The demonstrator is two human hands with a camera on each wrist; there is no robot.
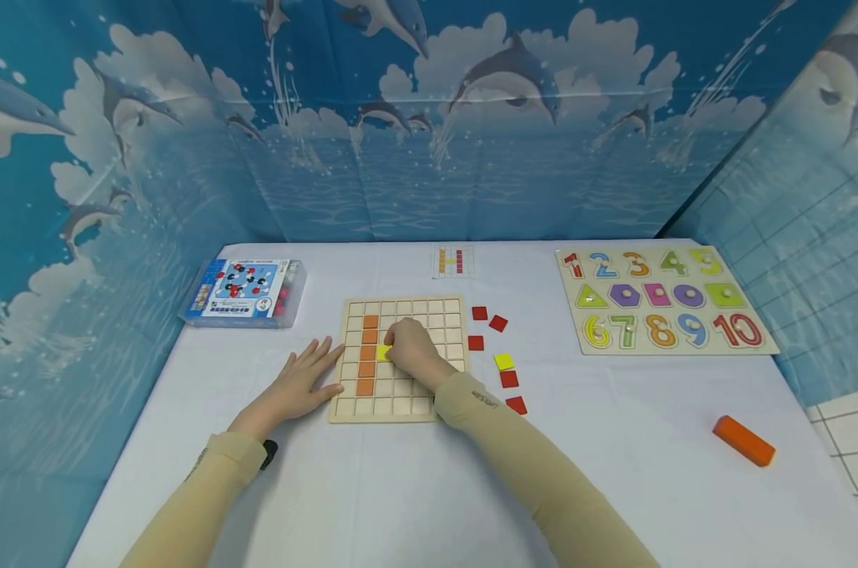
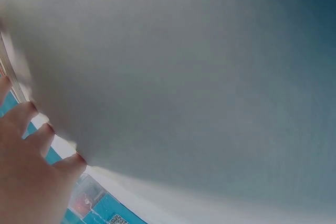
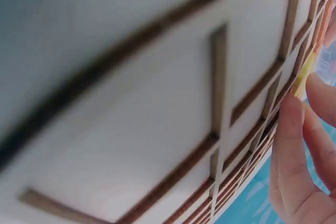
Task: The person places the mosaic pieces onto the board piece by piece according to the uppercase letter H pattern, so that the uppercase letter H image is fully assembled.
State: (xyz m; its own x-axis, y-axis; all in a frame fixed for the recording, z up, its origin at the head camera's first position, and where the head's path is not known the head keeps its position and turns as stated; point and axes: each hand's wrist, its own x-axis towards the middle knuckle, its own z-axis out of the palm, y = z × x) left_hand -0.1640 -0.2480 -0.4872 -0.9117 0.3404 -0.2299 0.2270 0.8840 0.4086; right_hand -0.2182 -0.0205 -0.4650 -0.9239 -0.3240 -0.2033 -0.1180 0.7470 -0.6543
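Left hand (image 1: 297, 386), fingers spread, should brace the board (image 1: 401, 405) at left; right hand (image 1: 416, 349), seemingly pinching the yellow tile (image 1: 382, 353), should seat it squarely.

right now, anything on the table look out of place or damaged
Nothing looks spilled or damaged. The orange block stands out: it lies slanted at the right of the table, apart from other things. Loose red tiles beside the grid board sit at uneven angles, though that seems ordinary.

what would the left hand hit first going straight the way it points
Likely the wooden grid board: the left hand reaches to its left edge, though whether they touch is unclear.
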